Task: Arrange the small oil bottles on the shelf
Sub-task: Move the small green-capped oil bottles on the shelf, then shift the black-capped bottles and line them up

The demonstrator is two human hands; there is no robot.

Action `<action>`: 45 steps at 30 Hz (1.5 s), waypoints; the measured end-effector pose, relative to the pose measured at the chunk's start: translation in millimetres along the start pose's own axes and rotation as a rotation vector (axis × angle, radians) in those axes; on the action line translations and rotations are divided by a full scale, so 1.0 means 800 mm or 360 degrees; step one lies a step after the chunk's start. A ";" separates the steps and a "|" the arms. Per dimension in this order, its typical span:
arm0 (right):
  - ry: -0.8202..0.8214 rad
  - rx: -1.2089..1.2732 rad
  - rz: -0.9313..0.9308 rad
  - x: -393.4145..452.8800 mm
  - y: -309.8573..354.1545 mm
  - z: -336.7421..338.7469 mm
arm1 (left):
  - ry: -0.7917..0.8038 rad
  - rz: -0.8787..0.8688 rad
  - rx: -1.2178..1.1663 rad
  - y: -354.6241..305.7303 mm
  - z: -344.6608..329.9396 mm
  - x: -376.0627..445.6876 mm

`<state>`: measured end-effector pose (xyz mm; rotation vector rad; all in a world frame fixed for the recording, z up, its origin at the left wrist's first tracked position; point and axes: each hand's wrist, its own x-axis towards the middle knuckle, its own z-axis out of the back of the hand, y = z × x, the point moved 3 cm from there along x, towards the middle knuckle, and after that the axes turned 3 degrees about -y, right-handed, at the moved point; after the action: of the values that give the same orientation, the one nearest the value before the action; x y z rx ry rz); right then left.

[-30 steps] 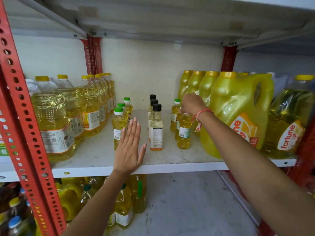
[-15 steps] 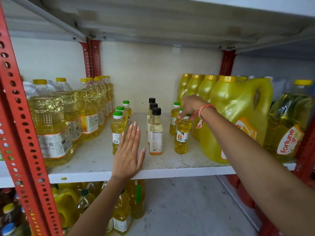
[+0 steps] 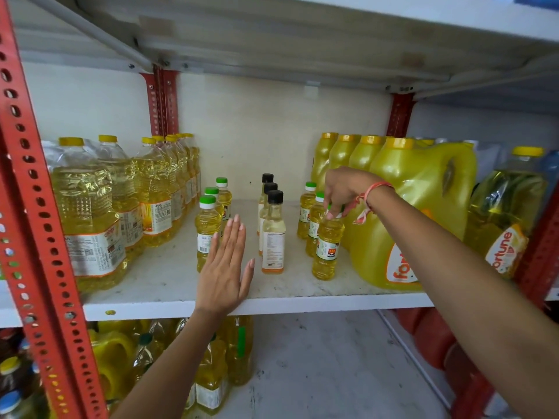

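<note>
Head view, right hand (image 3: 343,189) pinching small bottle (image 3: 326,249), jug (image 3: 423,207) labelled "fortune", possibly.

My right hand (image 3: 343,189) pinches the cap of the front small bottle (image 3: 327,246) in the right row, which stands upright on the shelf (image 3: 169,279) just beside a big yellow jug (image 3: 420,207). My left hand (image 3: 223,267) is flat and spread, fingers together, in front of the green-capped bottle (image 3: 207,228) heading the left row. Three black-capped bottles (image 3: 273,234) line up between.
</note>
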<state>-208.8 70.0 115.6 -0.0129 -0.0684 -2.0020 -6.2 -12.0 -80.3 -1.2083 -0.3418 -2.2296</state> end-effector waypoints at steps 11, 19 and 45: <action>0.0118 -0.0022 0.0020 -0.030 -0.010 0.004 | 0.0022 0.0052 -0.0007 -0.001 0.002 -0.003; 0.0098 -0.0025 0.0026 -0.031 -0.012 0.004 | 0.0088 0.0028 0.0036 0.000 -0.001 -0.007; -0.0303 0.0088 0.0384 0.031 0.113 -0.001 | 0.0119 -0.0076 0.0229 0.056 0.022 -0.037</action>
<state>-137.0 9.5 119.8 -0.1692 -0.2337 -1.7526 45.3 -29.2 -97.3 -1.0493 -0.4967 -2.2421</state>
